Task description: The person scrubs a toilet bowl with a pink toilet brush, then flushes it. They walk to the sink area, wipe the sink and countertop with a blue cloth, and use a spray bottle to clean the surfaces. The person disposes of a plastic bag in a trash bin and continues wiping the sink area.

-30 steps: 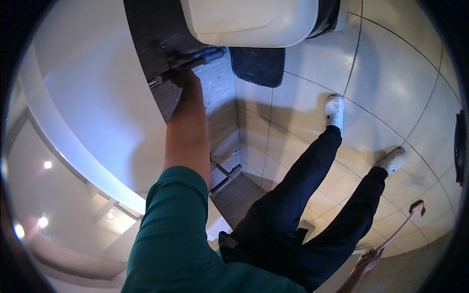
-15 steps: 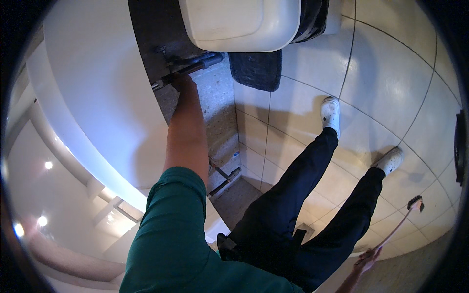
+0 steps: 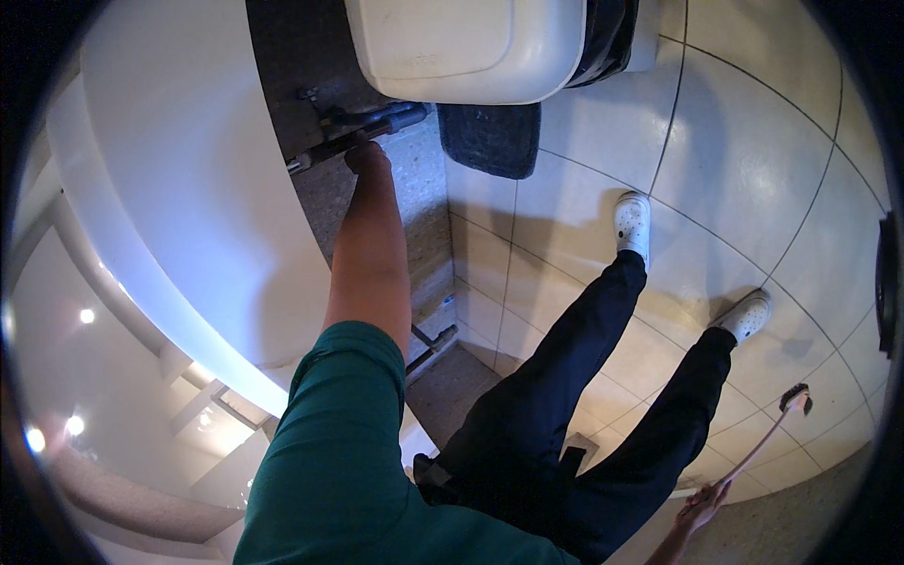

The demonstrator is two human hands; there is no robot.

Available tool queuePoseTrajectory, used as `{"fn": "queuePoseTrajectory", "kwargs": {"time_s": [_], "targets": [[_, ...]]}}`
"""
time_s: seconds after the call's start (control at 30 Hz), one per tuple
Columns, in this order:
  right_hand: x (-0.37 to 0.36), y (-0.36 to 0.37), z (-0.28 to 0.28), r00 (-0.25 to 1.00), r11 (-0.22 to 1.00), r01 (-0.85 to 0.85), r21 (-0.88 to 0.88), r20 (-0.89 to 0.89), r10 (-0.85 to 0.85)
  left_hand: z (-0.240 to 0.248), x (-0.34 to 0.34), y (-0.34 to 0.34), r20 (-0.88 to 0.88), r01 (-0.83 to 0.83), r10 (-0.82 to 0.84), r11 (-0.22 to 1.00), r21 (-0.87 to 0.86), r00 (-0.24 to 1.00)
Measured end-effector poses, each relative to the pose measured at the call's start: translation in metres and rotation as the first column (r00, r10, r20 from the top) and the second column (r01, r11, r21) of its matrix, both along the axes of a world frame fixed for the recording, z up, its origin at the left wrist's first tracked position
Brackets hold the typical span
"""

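My left arm stretches under the edge of a large white basin [image 3: 179, 141]. My left hand [image 3: 368, 158] is at a dark pipe [image 3: 381, 127] by the wall; its fingers are mostly in shadow and turned away, so their grip does not show. At the lower right, my right hand [image 3: 706, 504] is closed around the handle of a long-handled scrub brush [image 3: 756, 452]. The brush's dark bristled head [image 3: 796, 399] is held out over the tiled floor.
A white bin [image 3: 461, 47] with a black liner [image 3: 603, 42] stands at the top, its dark pedal [image 3: 492, 139] jutting out below. Another pipe [image 3: 431, 350] runs low along the wall. My white clogs [image 3: 632, 226] are on the pale floor tiles [image 3: 716, 141].
My left hand has shifted slightly right along the pipe, and its wrist has turned. The brush in my right hand has moved only a little, slightly down and left.
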State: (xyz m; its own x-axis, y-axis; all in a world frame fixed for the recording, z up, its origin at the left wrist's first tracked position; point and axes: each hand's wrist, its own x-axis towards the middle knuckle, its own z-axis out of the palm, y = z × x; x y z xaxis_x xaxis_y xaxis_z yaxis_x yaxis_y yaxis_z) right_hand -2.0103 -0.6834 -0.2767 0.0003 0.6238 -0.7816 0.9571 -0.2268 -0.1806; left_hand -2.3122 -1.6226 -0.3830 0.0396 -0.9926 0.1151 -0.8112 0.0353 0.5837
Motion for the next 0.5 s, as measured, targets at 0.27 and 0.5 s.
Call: {"fn": "queuePoseTrajectory", "kwargs": {"time_s": [0.27,0.5], "targets": [[-0.001,-0.013,0.003,1.0,0.999,-0.014,0.041,0.02,0.013,-0.026,0.016,-0.065,0.074,0.058,-0.058,0.998,0.002,0.996],[-0.005,-0.022,0.011,0.999,0.996,-0.003,0.092,0.052,-0.002,-0.021,-0.009,-0.018,0.161,-0.029,0.038,0.998,-0.059,0.986]]}}
